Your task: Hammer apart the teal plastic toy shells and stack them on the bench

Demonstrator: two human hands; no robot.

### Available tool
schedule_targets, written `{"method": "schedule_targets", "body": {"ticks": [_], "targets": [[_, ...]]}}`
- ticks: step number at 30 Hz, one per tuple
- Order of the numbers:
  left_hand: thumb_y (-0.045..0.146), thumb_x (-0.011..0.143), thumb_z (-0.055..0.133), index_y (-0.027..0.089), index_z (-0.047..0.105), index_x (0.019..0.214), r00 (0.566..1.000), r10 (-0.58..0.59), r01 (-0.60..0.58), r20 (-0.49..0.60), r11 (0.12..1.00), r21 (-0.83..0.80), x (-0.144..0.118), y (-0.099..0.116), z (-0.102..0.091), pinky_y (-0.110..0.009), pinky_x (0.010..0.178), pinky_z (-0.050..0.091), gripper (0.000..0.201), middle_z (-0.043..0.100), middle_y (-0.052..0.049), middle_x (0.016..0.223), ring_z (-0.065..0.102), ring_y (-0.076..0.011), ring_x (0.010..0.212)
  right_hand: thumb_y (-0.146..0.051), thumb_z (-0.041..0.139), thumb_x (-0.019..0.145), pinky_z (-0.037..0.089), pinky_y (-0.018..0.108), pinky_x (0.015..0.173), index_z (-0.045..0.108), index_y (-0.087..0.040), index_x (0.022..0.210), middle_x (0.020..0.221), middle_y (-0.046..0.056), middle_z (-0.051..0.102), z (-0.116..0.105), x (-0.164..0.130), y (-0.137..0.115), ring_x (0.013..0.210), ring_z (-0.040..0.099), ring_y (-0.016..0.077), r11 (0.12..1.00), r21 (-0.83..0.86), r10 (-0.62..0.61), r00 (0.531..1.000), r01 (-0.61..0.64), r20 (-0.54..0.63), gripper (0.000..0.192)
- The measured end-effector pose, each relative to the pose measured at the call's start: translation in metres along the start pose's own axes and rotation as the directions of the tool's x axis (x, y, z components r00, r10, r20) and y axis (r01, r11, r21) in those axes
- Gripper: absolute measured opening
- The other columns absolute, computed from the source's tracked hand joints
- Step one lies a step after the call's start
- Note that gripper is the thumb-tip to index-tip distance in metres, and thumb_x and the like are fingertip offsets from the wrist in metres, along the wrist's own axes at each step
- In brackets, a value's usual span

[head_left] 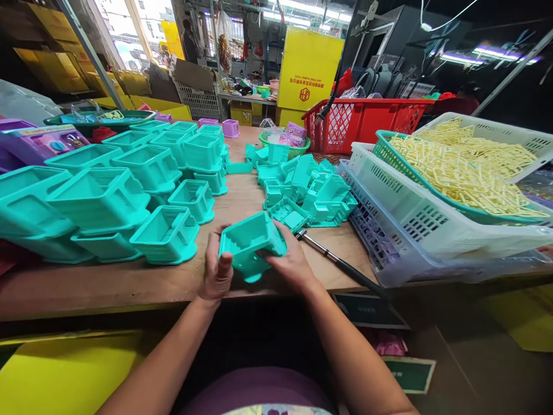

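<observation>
Between my two hands, just above the table's front edge, a turquoise plastic box-shaped toy part (248, 239) is held tilted. My left hand (217, 266) grips its left side, the thumb against the near wall. On the other side my right hand (291, 258) is closed around the right end, with some fingers hidden behind the part. To the left stand rows of similar turquoise box parts (166, 233), some stacked on others. A loose heap of turquoise pieces (309, 187) lies beyond my right hand, close to a black-and-silver rod (337, 262).
At right, stacked white crates (401, 196) bear a green basket (382, 151) of pale yellow sticks. Behind are a red crate (363, 124), a small green basket (287, 151) and a yellow carton (309, 69). Purple packages (47, 141) lie at far left on the wooden table (239, 199).
</observation>
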State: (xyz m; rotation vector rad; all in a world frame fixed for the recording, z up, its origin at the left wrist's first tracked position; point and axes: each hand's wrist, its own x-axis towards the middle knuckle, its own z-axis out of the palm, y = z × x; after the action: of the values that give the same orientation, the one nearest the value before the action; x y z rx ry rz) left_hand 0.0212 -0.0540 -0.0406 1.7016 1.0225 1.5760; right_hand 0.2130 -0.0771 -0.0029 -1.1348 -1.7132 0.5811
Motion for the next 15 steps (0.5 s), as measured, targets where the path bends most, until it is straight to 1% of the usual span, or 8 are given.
{"method": "schedule_targets", "body": {"ticks": [2, 4, 5, 7, 9, 10, 12, 15], "targets": [[0.080, 0.076, 0.052, 0.018, 0.038, 0.141, 0.994, 0.110, -0.110, 0.019, 0.994, -0.016, 0.011, 0.018, -0.005, -0.049, 0.108, 0.042, 0.090, 0.049, -0.018, 0.138, 0.050, -0.0339, 0.128, -0.033, 0.075, 0.073, 0.042, 0.049, 0.105, 0.047, -0.018, 0.138, 0.129, 0.014, 0.055, -0.008, 0.007, -0.010, 0.121, 0.052, 0.0300, 0.976, -0.215, -0.038, 0.999, 0.046, 0.038, 0.072], [0.073, 0.075, 0.062, 0.018, 0.037, 0.144, 0.980, 0.161, -0.174, 0.116, 0.979, 0.108, 0.022, 0.039, -0.007, -0.050, 0.114, 0.035, 0.092, 0.043, -0.018, 0.146, 0.042, -0.0345, 0.136, -0.030, 0.077, 0.069, 0.040, 0.053, 0.106, 0.047, -0.016, 0.139, 0.128, 0.016, 0.053, -0.017, 0.015, -0.022, 0.121, 0.048, 0.0332, 0.920, -0.379, -0.062, 0.992, 0.099, 0.108, 0.077], [0.070, 0.078, 0.061, 0.017, 0.038, 0.145, 0.972, 0.150, -0.183, 0.182, 0.967, 0.180, 0.025, 0.049, -0.006, -0.050, 0.115, 0.033, 0.089, 0.043, -0.017, 0.148, 0.040, -0.0342, 0.138, -0.031, 0.076, 0.069, 0.039, 0.054, 0.107, 0.044, -0.016, 0.142, 0.129, 0.016, 0.052, -0.020, 0.018, -0.026, 0.123, 0.046, 0.0335, 0.908, -0.396, -0.082, 0.984, 0.138, 0.155, 0.081], [0.063, 0.088, 0.053, 0.015, 0.043, 0.143, 0.965, 0.115, -0.172, 0.234, 0.955, 0.242, 0.029, 0.062, -0.001, -0.049, 0.112, 0.036, 0.073, 0.049, -0.017, 0.143, 0.046, -0.0321, 0.133, -0.036, 0.075, 0.073, 0.036, 0.051, 0.111, 0.033, -0.018, 0.150, 0.138, 0.016, 0.046, -0.022, 0.022, -0.029, 0.130, 0.042, 0.0314, 0.930, -0.285, -0.159, 0.954, 0.231, 0.254, 0.089], [0.054, 0.095, 0.046, 0.015, 0.052, 0.135, 0.971, 0.100, -0.149, 0.216, 0.963, 0.224, 0.029, 0.066, 0.007, -0.046, 0.106, 0.042, 0.056, 0.057, -0.016, 0.133, 0.054, -0.0287, 0.123, -0.045, 0.073, 0.077, 0.034, 0.047, 0.115, 0.021, -0.020, 0.154, 0.148, 0.014, 0.040, -0.018, 0.021, -0.025, 0.137, 0.039, 0.0280, 0.959, -0.083, -0.234, 0.924, 0.270, 0.303, 0.097], [0.050, 0.097, 0.043, 0.015, 0.056, 0.131, 0.972, 0.105, -0.148, 0.208, 0.968, 0.203, 0.027, 0.065, 0.010, -0.044, 0.104, 0.044, 0.050, 0.060, -0.014, 0.128, 0.056, -0.0272, 0.120, -0.051, 0.071, 0.079, 0.033, 0.045, 0.116, 0.019, -0.020, 0.155, 0.149, 0.014, 0.039, -0.014, 0.019, -0.022, 0.138, 0.038, 0.0271, 0.969, -0.003, -0.237, 0.930, 0.248, 0.282, 0.097], [0.047, 0.098, 0.041, 0.016, 0.059, 0.127, 0.971, 0.143, -0.177, 0.193, 0.969, 0.173, 0.023, 0.060, 0.016, -0.043, 0.104, 0.044, 0.046, 0.060, -0.014, 0.127, 0.055, -0.0268, 0.121, -0.059, 0.062, 0.084, 0.035, 0.044, 0.114, 0.024, -0.019, 0.153, 0.146, 0.014, 0.043, -0.004, 0.016, -0.016, 0.136, 0.043, 0.0267, 0.982, 0.089, -0.177, 0.971, 0.164, 0.160, 0.089], [0.054, 0.096, 0.044, 0.015, 0.051, 0.136, 0.977, 0.187, -0.200, 0.100, 0.968, 0.153, 0.012, 0.053, 0.024, -0.045, 0.105, 0.043, 0.057, 0.053, -0.015, 0.135, 0.052, -0.0292, 0.124, -0.059, 0.045, 0.093, 0.043, 0.044, 0.106, 0.039, -0.019, 0.145, 0.133, 0.013, 0.055, 0.013, 0.011, -0.013, 0.124, 0.054, 0.0261, 0.985, 0.142, -0.091, 0.994, 0.099, -0.061, 0.066]]}}
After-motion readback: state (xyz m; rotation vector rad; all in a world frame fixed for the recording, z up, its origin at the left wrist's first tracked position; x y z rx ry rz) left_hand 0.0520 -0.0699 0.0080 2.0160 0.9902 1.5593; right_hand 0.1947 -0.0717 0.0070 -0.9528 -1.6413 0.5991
